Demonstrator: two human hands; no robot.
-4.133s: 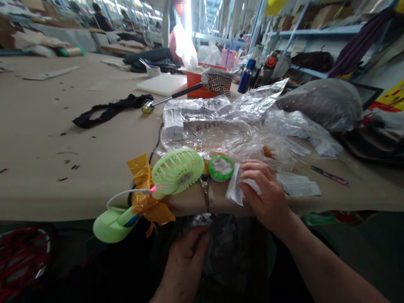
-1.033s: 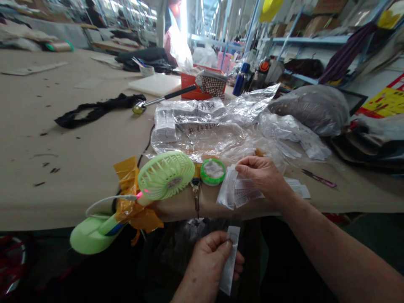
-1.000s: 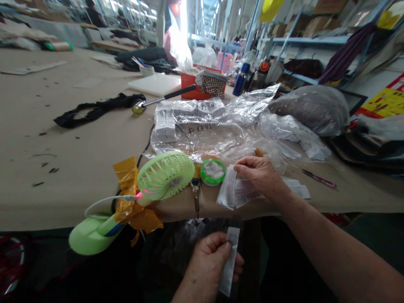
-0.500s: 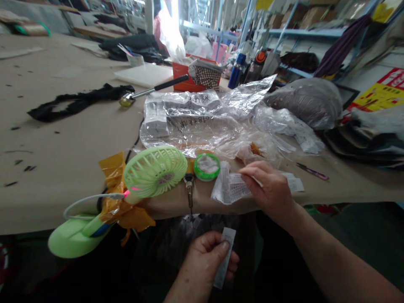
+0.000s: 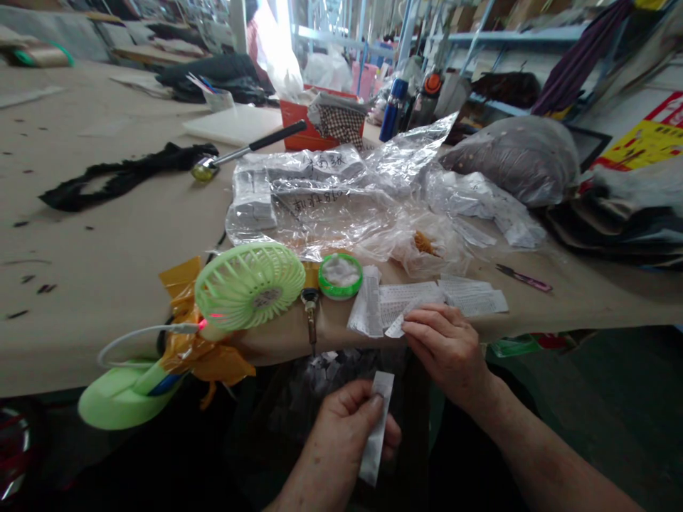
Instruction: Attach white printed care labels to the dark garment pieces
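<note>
Below the table edge, my left hand point(image 5: 349, 419) pinches a narrow white label strip point(image 5: 378, 427) between thumb and fingers, the strip standing nearly upright. At the table's front edge, my right hand point(image 5: 448, 348) has its fingertips closed on a small printed label point(image 5: 398, 324). Other printed paper labels point(image 5: 408, 295) lie under and beside those fingers, with more labels point(image 5: 472, 295) to the right. Left of them stands a green round tub point(image 5: 340, 276) with white fluffy stuff inside. A soldering iron point(image 5: 310, 313) points down over the edge.
A green fan point(image 5: 250, 286), bound with brown tape point(image 5: 213, 359), projects at the edge on the left. Clear plastic bags point(image 5: 320, 206) lie behind the labels. Thread snips point(image 5: 523, 278) lie to the right. A hammer point(image 5: 245, 151) and black cloth point(image 5: 128, 178) lie farther back.
My right hand has come down from above the labels, and its fingertips now rest on a label at the edge. My left hand still holds its strip, and the view has shifted slightly.
</note>
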